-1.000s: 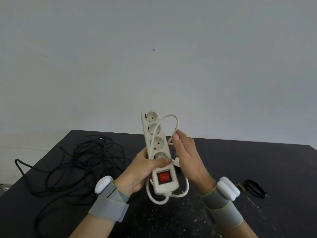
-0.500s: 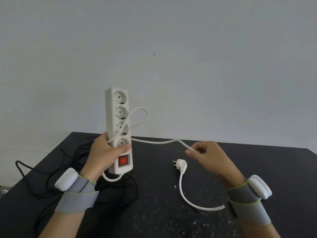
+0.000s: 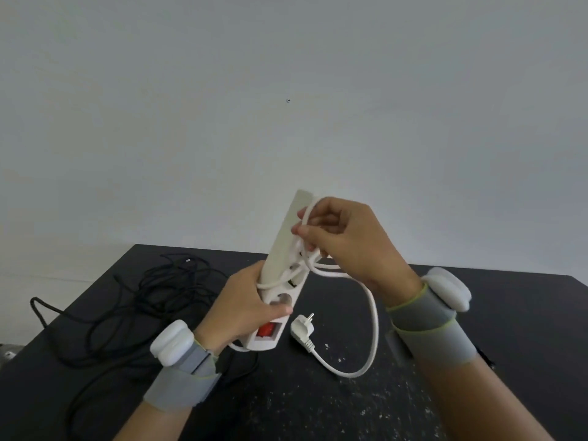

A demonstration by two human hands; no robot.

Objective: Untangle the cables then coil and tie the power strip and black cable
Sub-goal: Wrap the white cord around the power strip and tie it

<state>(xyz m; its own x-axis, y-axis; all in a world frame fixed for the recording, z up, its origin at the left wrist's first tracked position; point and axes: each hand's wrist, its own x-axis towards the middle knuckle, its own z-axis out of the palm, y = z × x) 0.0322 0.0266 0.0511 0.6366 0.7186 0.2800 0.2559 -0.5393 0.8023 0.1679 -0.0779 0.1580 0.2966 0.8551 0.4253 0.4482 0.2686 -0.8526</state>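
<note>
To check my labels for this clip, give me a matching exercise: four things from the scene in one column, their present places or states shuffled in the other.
1. power strip
2. white cord
3. plug
4. black cable

A. loose heap on the left side of the table
B. lying on the table, held by nothing
C. gripped by the left hand, tilted
D. pinched by the right hand near the strip's top

Pairs: 1-C, 2-D, 3-B, 4-A
</note>
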